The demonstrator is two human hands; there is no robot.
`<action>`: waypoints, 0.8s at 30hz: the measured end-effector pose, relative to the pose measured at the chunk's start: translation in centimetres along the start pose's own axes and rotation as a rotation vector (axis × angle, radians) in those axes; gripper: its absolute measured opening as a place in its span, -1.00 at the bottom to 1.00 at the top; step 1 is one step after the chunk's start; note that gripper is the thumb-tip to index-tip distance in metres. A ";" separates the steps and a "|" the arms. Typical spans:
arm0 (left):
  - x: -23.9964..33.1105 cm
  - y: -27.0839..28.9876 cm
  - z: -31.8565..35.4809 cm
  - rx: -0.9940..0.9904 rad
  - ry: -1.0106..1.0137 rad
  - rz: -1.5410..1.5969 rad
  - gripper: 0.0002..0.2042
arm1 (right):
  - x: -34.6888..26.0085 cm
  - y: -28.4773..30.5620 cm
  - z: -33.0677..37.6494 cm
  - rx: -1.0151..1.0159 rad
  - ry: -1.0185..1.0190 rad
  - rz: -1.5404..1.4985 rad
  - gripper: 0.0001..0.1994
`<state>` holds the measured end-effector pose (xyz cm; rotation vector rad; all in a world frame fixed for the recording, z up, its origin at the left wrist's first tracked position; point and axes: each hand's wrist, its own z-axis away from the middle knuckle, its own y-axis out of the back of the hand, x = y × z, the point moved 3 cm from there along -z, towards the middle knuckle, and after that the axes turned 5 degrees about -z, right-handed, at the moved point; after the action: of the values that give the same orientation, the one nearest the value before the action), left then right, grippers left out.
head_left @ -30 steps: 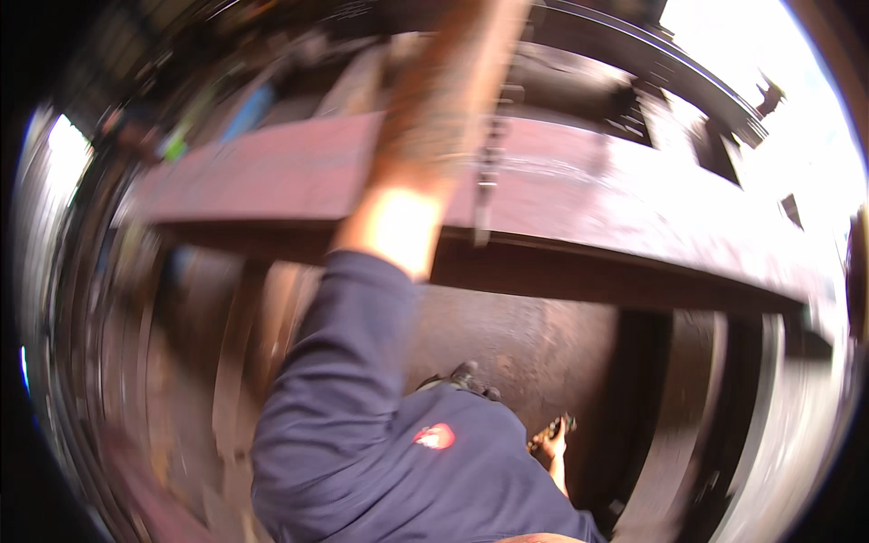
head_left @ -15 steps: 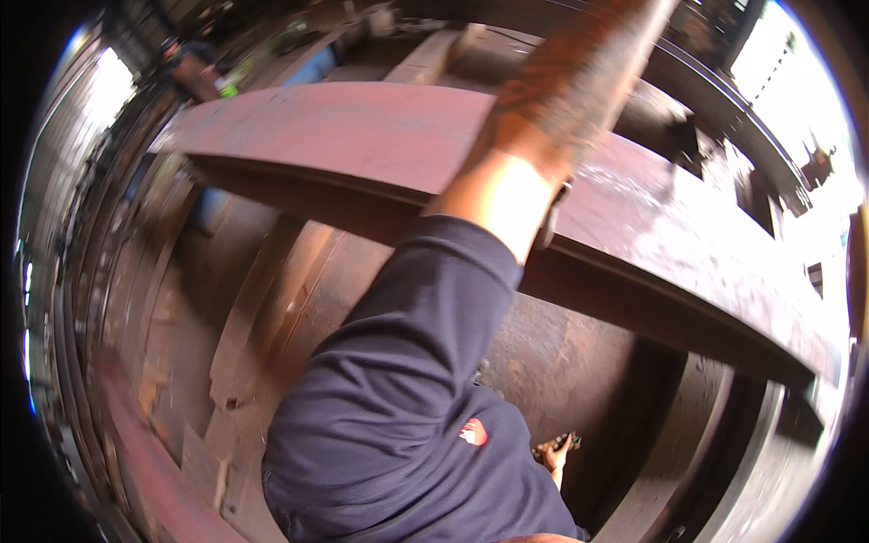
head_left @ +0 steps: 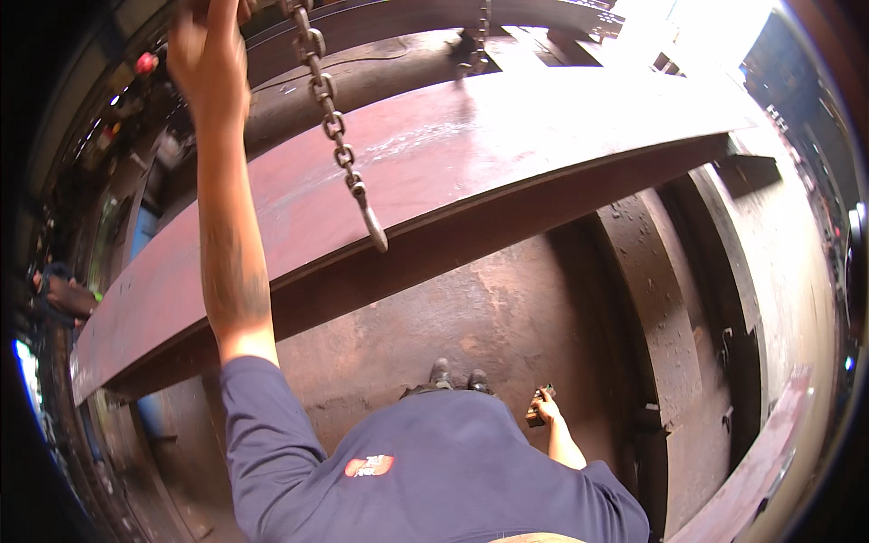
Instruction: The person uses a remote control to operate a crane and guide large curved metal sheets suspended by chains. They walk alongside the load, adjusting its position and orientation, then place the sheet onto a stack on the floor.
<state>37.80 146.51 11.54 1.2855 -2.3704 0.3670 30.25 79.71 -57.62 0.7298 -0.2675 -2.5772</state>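
— While the left hand (head_left: pixel 206 45) is raised overhead, what has its grip closed on?
— The upper part of the grey steel link chain (head_left: pixel 330 109), it seems; its long axis hangs down and rightward to a hook over the long reddish-brown steel beam (head_left: pixel 543 154).
— And the right hand (head_left: pixel 546 412)?
— Low, well apart, clasping a small dark handheld device (head_left: pixel 538 404).

Daylight from upper right, blown-out white glare at top right corner, soft sheen across the red steel beam (head_left: pixel 507 154), deep shadow beneath its lower edge, frame sharp at centre, strong fisheye bending, black vignette at rim.
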 end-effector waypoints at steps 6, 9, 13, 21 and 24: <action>-4.7 1.5 27.2 -1.240 0.695 0.569 -0.64 | 2.5 1.3 -2.8 0.024 -0.017 0.199 -0.29; -10.1 1.0 43.2 -1.371 0.988 0.358 -0.59 | 1.5 0.5 -2.7 0.077 0.037 0.367 -0.34; -16.2 7.4 63.5 -1.351 1.260 -0.195 -0.39 | -0.7 -0.2 -0.6 0.134 0.097 0.565 -0.36; -15.7 18.1 76.3 -1.371 1.766 -0.337 -0.57 | -0.5 -2.1 -0.7 0.141 0.114 0.474 -0.44; -14.4 19.1 74.8 -1.307 1.772 -0.383 -0.60 | 0.1 -2.7 0.0 0.148 0.068 0.431 -0.45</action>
<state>11.24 136.13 -61.66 0.2634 -0.4510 -0.1884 29.16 82.03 -58.49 0.7191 -0.5362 -2.1370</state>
